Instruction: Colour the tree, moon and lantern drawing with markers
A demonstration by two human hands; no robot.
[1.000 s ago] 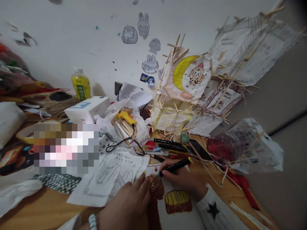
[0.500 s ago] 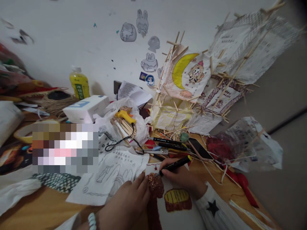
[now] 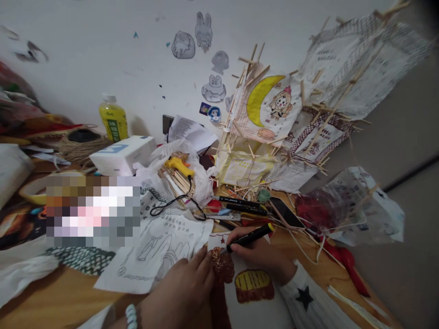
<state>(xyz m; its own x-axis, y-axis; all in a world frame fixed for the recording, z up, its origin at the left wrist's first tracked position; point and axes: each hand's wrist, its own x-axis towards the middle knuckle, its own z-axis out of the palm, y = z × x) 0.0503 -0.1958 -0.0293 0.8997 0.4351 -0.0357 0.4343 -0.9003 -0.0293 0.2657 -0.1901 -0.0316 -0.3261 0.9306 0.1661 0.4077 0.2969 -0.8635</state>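
A black marker pen with a yellow end [image 3: 253,236] is gripped in my right hand [image 3: 262,258], its tip down at a speckled reddish-brown patch [image 3: 222,266]. That patch belongs to a drawing on a white sheet [image 3: 252,315], which also bears a yellow and brown striped shape [image 3: 253,285]. My left hand [image 3: 183,285] lies flat with its fingers stretched out over the sheet's left edge, beside the coloured patch. Left of it, partly under my wrist, rests another white sheet [image 3: 137,276] with line drawings and writing.
Behind the hands lie several black markers [image 3: 247,209] and a phone [image 3: 286,212]. A yellow glue gun [image 3: 180,166] rests on sticks in a plastic bag. Stick-framed paper lanterns [image 3: 267,105] stand at the right. A white box [image 3: 123,155] and a bottle [image 3: 113,121] stand back left.
The marker and my right fingers have shifted very slightly to the left over the brown patch. My left hand stays where it was.
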